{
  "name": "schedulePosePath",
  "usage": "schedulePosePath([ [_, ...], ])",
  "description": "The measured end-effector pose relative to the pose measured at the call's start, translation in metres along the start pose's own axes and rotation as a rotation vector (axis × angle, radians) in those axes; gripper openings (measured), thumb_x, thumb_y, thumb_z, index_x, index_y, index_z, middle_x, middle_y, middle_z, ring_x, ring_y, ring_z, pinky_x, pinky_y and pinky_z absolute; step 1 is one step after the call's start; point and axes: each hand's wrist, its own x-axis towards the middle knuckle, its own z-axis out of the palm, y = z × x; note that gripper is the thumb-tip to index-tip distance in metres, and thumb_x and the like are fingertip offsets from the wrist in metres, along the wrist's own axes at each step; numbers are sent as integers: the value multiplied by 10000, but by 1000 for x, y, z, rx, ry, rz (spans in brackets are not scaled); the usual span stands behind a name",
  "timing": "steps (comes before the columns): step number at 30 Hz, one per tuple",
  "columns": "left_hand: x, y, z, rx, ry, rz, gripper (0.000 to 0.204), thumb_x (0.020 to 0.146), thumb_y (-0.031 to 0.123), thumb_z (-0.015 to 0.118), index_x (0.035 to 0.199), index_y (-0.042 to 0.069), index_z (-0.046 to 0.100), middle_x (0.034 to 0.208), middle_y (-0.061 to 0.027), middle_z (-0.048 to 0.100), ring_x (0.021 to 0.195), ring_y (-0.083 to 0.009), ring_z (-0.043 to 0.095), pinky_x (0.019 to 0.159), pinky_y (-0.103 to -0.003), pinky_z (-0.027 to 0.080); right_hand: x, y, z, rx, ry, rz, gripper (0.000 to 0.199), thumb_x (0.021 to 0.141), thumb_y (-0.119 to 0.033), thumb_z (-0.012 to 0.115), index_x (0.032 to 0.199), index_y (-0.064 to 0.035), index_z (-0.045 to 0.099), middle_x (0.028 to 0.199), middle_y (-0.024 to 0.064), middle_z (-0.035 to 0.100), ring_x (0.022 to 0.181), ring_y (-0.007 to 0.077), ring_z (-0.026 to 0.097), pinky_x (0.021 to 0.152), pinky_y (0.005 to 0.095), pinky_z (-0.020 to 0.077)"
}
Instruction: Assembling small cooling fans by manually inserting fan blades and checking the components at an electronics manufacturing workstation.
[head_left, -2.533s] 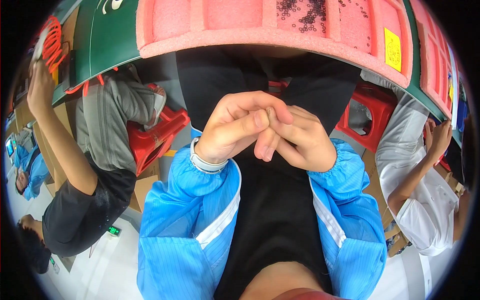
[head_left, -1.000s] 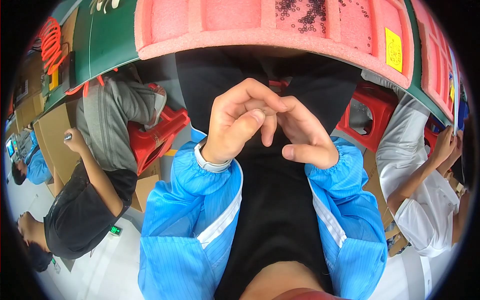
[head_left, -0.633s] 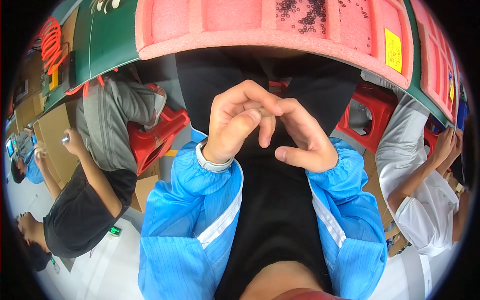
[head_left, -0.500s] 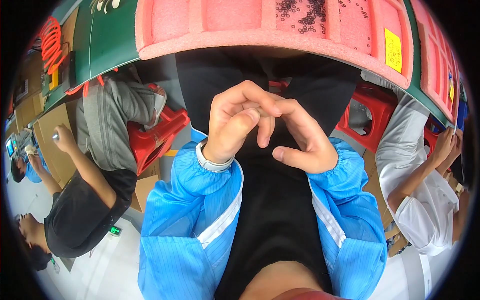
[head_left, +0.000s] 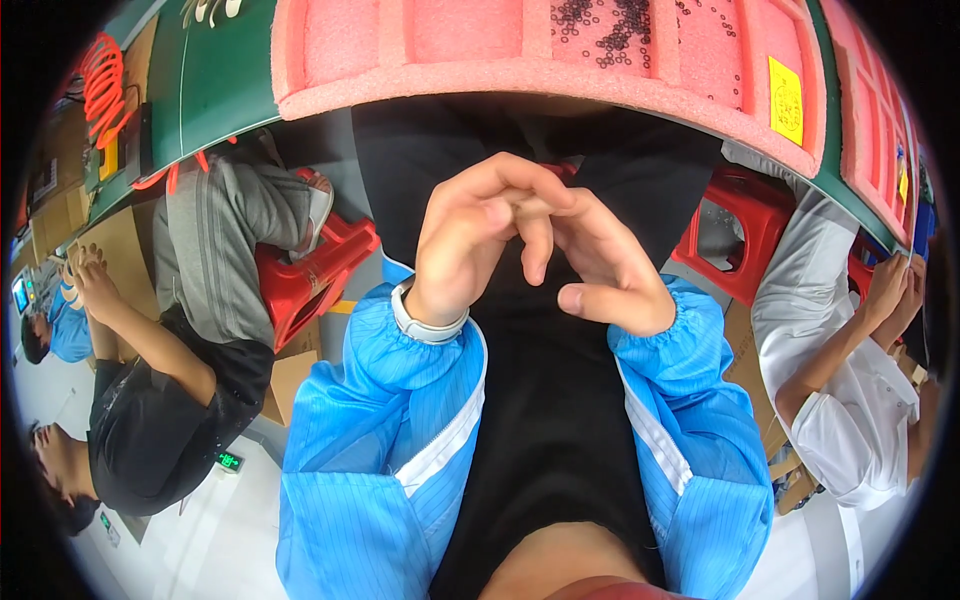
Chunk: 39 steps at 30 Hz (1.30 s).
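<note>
My left hand [head_left: 465,235], with a pale band [head_left: 425,325] at its wrist, is raised above my lap. Its thumb presses toward the bent fingers; whatever may lie between them is hidden or too small to make out. My right hand [head_left: 625,275] faces it, thumb held apart and fingers stretched out, nothing visible in its grasp. The fingertips of both hands meet and overlap in the middle. Beyond them lies a pink foam tray [head_left: 440,85] with compartments, two of which hold small black rings [head_left: 615,35].
The tray rests at the edge of a green table [head_left: 225,70]; a yellow label [head_left: 786,100] is on it. A second pink tray [head_left: 870,130] lies at right. Co-workers sit on both sides, near red stools [head_left: 315,270]. A coiled orange hose [head_left: 102,90] hangs far left.
My hands have shifted slightly upward, and the right fingers now sit farther behind the left ones. My right thumb has moved a little right. At left, a co-worker's hands have come together.
</note>
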Motion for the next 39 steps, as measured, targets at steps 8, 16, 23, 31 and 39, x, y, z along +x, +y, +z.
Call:
schedulePosePath([
  [8, 1, 3, -1, 43, -10, -12, 414, 935, 263, 464, 1139, -76, 585, 658, -164, 627, 518, -203, 565, 572, -299, 483, 4, 5, -8, 249, -81, 22, 775, 790, -72, 617, 1522, -18, 368, 1499, 141, 454, 1420, 284, 400, 1197, 404, 275],
  [16, 0, -2, -9, 2, -41, 23, 288, 883, 100, 497, 1080, -73, 617, 866, -140, 693, 580, -148, 587, 590, -291, 483, 4, 7, -9, 255, -80, 10, 754, 785, -60, 621, 1503, -16, 398, 1524, 143, 430, 1421, 286, 401, 1209, 412, 259],
  [23, 2, -4, -6, -94, -53, 48, 227, 872, 45, 489, 1011, -58, 636, 783, -105, 658, 526, -115, 559, 528, -250, 447, 4, 1, -7, 109, -96, -26, 709, 784, 61, 611, 1468, -15, 442, 1568, 155, 389, 1459, 296, 368, 1221, 417, 235],
  [31, 2, -5, -11, -103, -61, 58, 231, 831, 0, 450, 952, -49, 640, 840, -155, 698, 496, -91, 529, 503, -246, 429, 3, -6, 2, -48, 11, 36, 694, 739, -38, 630, 1412, -19, 461, 1463, 165, 482, 1442, 286, 381, 1222, 420, 193],
  [39, 1, -5, -12, -77, -42, 56, 244, 800, -28, 429, 928, -41, 636, 940, -237, 732, 483, -79, 509, 496, -241, 415, 3, -5, 2, -119, -4, 20, 703, 744, 0, 627, 1426, -28, 459, 1472, 154, 478, 1457, 277, 367, 1226, 412, 181],
])
